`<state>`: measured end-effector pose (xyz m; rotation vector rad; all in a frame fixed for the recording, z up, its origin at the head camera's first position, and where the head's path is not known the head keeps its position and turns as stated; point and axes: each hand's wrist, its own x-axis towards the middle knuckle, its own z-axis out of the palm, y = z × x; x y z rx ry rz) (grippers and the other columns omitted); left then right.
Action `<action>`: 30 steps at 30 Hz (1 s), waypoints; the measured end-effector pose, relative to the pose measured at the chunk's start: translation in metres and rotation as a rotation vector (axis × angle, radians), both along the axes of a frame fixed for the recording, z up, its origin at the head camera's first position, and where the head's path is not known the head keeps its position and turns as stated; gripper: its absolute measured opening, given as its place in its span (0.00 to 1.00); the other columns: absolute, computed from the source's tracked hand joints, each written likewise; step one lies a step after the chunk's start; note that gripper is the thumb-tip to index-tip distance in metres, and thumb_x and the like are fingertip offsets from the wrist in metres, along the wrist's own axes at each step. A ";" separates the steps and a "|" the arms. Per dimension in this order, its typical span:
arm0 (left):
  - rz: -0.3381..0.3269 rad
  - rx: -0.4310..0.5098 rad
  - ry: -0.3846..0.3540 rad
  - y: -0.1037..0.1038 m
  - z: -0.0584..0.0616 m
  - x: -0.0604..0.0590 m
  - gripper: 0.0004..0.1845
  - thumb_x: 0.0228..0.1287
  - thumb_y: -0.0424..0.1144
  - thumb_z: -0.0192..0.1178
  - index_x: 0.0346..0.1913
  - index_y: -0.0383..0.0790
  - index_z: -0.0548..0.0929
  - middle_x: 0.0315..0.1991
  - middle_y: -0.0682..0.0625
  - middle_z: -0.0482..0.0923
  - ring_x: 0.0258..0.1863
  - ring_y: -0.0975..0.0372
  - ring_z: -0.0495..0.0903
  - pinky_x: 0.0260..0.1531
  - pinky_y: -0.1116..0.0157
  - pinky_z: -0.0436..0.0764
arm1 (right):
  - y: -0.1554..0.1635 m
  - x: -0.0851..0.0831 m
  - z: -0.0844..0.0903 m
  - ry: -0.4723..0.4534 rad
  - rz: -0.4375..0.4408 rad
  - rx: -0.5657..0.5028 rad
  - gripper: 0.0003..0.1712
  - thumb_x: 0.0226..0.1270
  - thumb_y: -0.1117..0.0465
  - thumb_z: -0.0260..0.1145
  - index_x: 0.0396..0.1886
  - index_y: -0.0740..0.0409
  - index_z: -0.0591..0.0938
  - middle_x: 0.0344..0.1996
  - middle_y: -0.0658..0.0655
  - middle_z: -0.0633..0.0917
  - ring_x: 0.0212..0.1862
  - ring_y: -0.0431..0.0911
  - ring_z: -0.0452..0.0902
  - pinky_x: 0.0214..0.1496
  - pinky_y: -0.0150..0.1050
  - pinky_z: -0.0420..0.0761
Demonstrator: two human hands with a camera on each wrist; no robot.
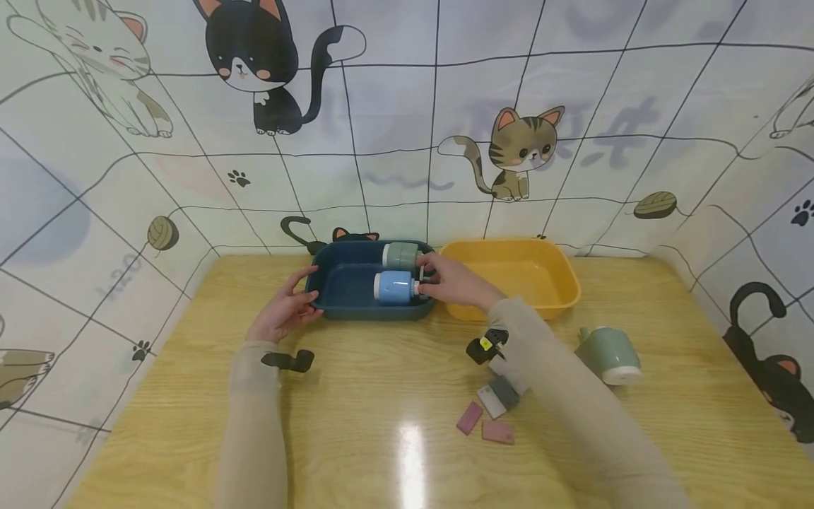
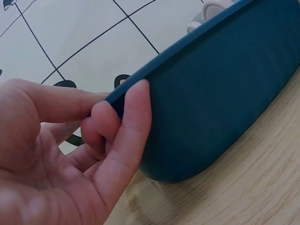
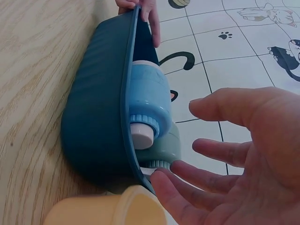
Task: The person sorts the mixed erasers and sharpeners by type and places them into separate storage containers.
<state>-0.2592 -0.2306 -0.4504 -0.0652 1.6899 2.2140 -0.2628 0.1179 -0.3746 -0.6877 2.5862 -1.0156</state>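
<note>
Blue tray (image 1: 362,313) free at left, bottles (image 1: 394,288) blocking right

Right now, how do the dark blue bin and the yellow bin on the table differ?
The dark blue bin stands left of the yellow bin. The dark blue bin holds a blue bottle and a green bottle; no bottle shows in the yellow bin. The left hand grips the dark blue bin, not the yellow bin. Both have rounded corners.

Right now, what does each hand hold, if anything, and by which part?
The left hand holds the blue box by its rim, at the left end. The right hand seems to hold nothing; its fingers are spread near the blue bottle.
</note>
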 end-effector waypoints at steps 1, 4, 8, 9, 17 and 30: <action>-0.003 -0.003 0.000 0.000 0.000 0.000 0.32 0.72 0.25 0.49 0.74 0.49 0.57 0.24 0.49 0.66 0.16 0.63 0.74 0.36 0.65 0.84 | 0.001 0.001 0.001 0.004 0.001 0.005 0.29 0.69 0.61 0.62 0.65 0.66 0.66 0.60 0.71 0.71 0.56 0.60 0.73 0.58 0.51 0.74; -0.008 0.006 -0.007 0.001 0.003 0.001 0.32 0.72 0.24 0.48 0.74 0.48 0.56 0.23 0.48 0.66 0.16 0.62 0.74 0.37 0.65 0.84 | 0.005 0.003 0.002 0.019 0.016 0.004 0.28 0.69 0.61 0.61 0.65 0.67 0.66 0.59 0.72 0.72 0.56 0.61 0.72 0.58 0.52 0.73; -0.027 0.034 -0.015 0.001 0.009 0.004 0.33 0.72 0.23 0.47 0.75 0.47 0.54 0.23 0.47 0.67 0.17 0.62 0.75 0.38 0.64 0.83 | 0.010 0.008 0.005 0.049 0.049 0.008 0.28 0.68 0.61 0.61 0.64 0.69 0.67 0.58 0.71 0.73 0.55 0.62 0.72 0.58 0.53 0.73; -0.035 0.040 -0.017 0.001 0.010 0.005 0.33 0.72 0.23 0.46 0.75 0.47 0.53 0.23 0.47 0.67 0.17 0.62 0.75 0.39 0.63 0.83 | 0.011 0.010 0.007 0.057 0.057 0.013 0.28 0.68 0.62 0.62 0.64 0.69 0.67 0.58 0.70 0.73 0.55 0.62 0.72 0.58 0.53 0.73; -0.052 0.061 -0.021 0.002 0.013 0.006 0.34 0.72 0.23 0.47 0.75 0.47 0.52 0.23 0.47 0.68 0.18 0.61 0.76 0.40 0.63 0.83 | 0.019 0.023 0.014 0.086 0.095 0.048 0.28 0.66 0.63 0.64 0.63 0.69 0.69 0.58 0.68 0.74 0.56 0.61 0.72 0.58 0.50 0.75; -0.007 -0.018 0.016 0.002 0.002 0.000 0.32 0.72 0.23 0.47 0.74 0.47 0.56 0.28 0.46 0.65 0.20 0.62 0.73 0.38 0.64 0.84 | 0.044 0.060 0.019 0.140 0.167 0.079 0.26 0.66 0.64 0.62 0.62 0.68 0.70 0.58 0.65 0.74 0.54 0.59 0.74 0.53 0.50 0.78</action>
